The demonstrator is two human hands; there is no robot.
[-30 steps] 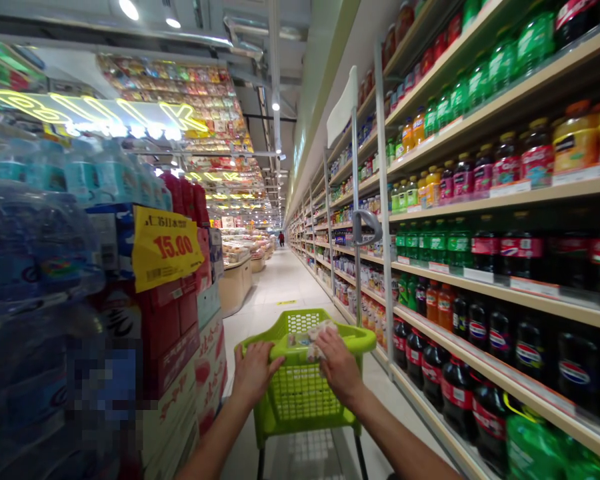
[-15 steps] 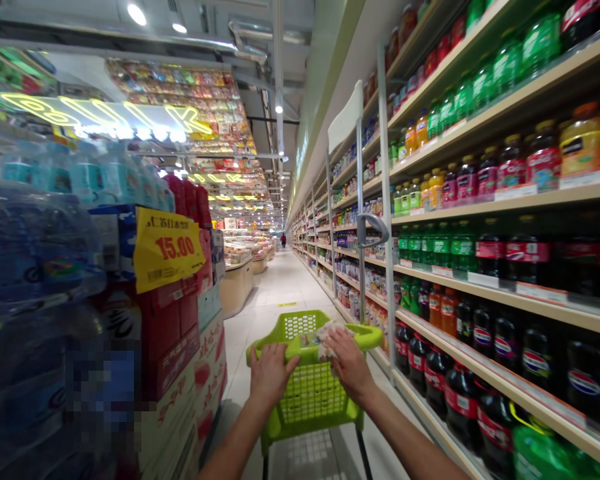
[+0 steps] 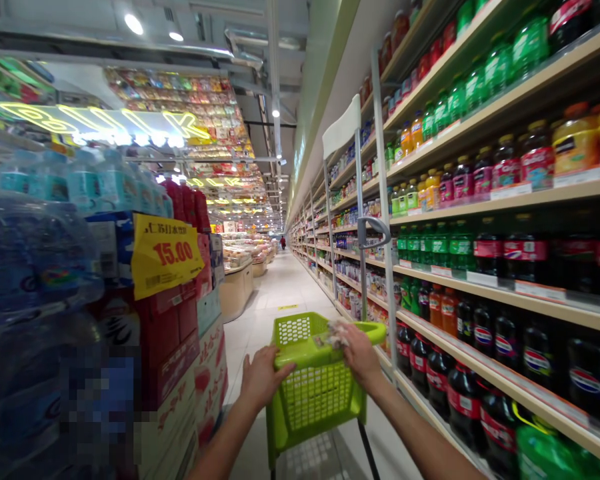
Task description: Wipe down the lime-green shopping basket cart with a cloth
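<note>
We note the lime-green perforated plastic trolley basket directly ahead of both hands, long axis running down the aisle, beside shelves of dark cola bottles. The left hand curls shut over its near rim; the right hand, arm outstretched, clasps a crumpled pale wrapper against the rim's right corner.

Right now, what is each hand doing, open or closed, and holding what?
Left hand: closed on the green cart handle.
Right hand: closed on the same handle, pinning a crumpled pale bundle against it.
</note>
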